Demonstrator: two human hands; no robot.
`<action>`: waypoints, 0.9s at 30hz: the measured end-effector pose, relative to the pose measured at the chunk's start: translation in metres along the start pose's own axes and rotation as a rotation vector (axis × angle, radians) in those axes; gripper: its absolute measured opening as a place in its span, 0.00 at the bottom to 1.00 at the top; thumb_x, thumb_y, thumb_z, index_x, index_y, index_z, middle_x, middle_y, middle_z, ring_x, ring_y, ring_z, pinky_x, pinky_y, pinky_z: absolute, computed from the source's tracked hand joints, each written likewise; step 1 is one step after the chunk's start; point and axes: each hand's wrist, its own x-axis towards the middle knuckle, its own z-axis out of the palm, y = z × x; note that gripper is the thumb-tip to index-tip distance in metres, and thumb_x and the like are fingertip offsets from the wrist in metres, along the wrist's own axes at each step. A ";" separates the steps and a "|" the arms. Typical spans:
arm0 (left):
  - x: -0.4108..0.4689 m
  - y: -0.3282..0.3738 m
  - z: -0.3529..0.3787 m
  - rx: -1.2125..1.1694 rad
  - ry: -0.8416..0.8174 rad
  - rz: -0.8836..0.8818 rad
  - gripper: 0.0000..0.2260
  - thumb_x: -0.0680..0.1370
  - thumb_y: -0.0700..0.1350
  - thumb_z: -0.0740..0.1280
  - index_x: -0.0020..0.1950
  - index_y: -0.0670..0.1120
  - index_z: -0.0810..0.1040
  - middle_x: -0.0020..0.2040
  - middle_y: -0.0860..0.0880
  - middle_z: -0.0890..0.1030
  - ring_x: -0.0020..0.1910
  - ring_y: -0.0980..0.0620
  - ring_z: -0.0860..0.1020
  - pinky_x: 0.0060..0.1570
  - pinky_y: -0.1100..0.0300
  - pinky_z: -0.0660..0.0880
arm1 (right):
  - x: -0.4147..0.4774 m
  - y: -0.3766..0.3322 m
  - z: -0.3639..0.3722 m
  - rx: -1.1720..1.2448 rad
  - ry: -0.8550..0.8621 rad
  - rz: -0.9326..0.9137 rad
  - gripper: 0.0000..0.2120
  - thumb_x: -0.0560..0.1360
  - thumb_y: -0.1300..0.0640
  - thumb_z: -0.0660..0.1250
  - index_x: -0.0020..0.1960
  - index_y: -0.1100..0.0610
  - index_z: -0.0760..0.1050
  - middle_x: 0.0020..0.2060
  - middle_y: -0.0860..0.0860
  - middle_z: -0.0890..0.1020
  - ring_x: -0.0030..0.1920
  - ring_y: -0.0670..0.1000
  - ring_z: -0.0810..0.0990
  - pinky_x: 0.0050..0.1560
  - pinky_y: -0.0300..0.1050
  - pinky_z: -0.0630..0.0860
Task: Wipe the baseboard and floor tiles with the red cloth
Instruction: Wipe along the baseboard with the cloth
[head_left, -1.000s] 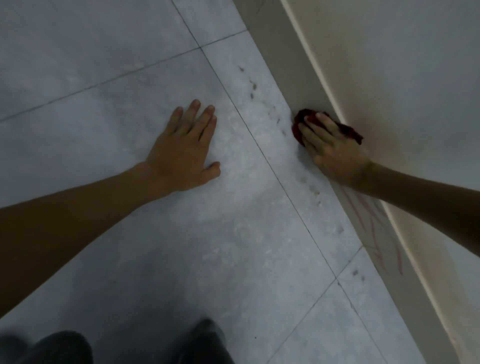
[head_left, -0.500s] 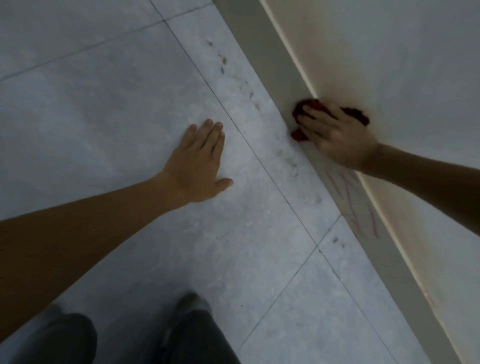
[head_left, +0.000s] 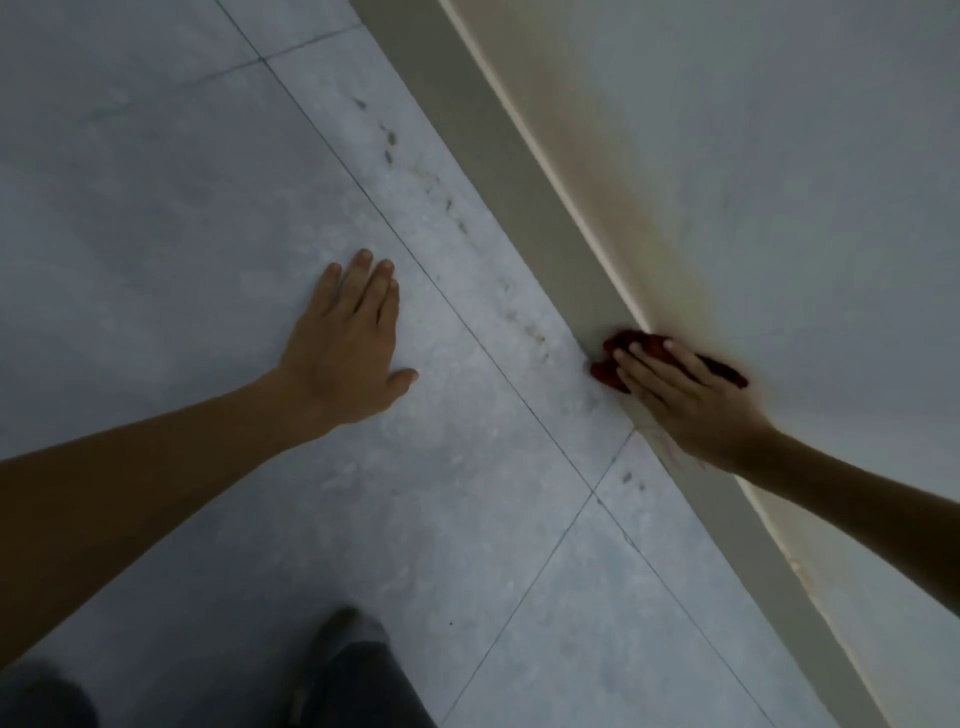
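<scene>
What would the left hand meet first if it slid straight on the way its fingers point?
Only bare floor lies ahead of the left hand; the baseboard would likely stop it first.

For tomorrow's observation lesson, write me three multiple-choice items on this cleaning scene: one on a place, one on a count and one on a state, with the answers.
1. Where is the crumpled red cloth?
A. hanging on a hook
B. pressed to the grey baseboard
C. in a bucket

2. How many hands touch that cloth?
A. none
B. one
C. two

3. How does the left hand lie?
A. flat on the grey floor tile
B. clenched in a fist
C. raised in the air

Answers:
1 B, the right hand presses it there.
2 B, only the right hand is on it.
3 A, its fingers lie straight on the tile.
</scene>
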 end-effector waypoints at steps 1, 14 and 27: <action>-0.001 -0.001 -0.002 -0.003 -0.012 -0.001 0.45 0.79 0.67 0.54 0.80 0.35 0.45 0.82 0.37 0.45 0.81 0.37 0.42 0.79 0.41 0.44 | 0.001 0.001 -0.001 0.019 -0.006 0.014 0.25 0.84 0.64 0.37 0.79 0.67 0.56 0.80 0.62 0.58 0.80 0.62 0.56 0.79 0.62 0.56; -0.001 0.004 -0.009 0.024 -0.035 -0.008 0.45 0.78 0.67 0.54 0.80 0.35 0.46 0.82 0.37 0.46 0.81 0.38 0.43 0.79 0.40 0.45 | 0.226 0.043 -0.102 -0.132 0.184 0.171 0.27 0.80 0.60 0.59 0.77 0.63 0.62 0.78 0.62 0.62 0.79 0.63 0.58 0.79 0.64 0.53; -0.015 -0.003 0.002 -0.099 0.125 0.222 0.41 0.79 0.65 0.55 0.79 0.34 0.55 0.81 0.36 0.55 0.81 0.35 0.50 0.79 0.39 0.49 | -0.059 -0.024 0.017 -0.008 -0.111 -0.042 0.21 0.83 0.68 0.49 0.74 0.69 0.67 0.77 0.63 0.63 0.78 0.63 0.63 0.78 0.66 0.56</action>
